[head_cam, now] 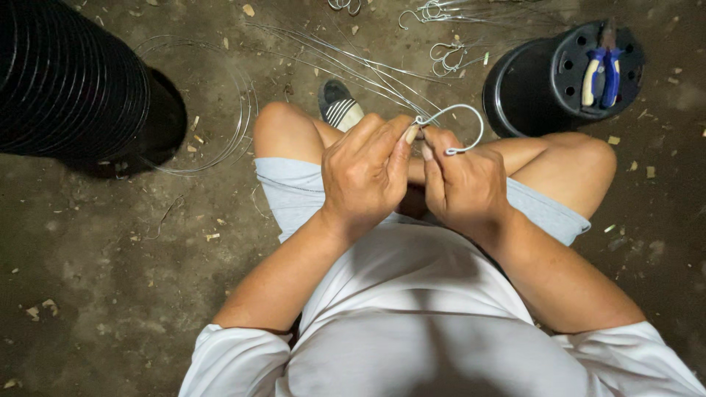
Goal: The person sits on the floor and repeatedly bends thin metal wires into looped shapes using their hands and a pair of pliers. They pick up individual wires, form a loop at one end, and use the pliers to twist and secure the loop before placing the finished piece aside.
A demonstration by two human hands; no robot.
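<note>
My left hand (365,173) and my right hand (463,184) meet above my knees, both pinching a thin grey wire (471,114). The wire curls in a loop over my right hand, and its end pokes out by my right thumb. Longer strands of the same wire run away from my fingers toward the upper left. I sit with bare knees apart, in light shorts and a white shirt.
A stack of black ribbed pots (70,77) lies at the upper left with a wire coil (235,140) beside it. A black pot (562,77) at the upper right carries blue-handled pliers (601,73). Bent wire hooks (448,55) lie on the dirt floor, and a striped sandal (338,104) shows by my knee.
</note>
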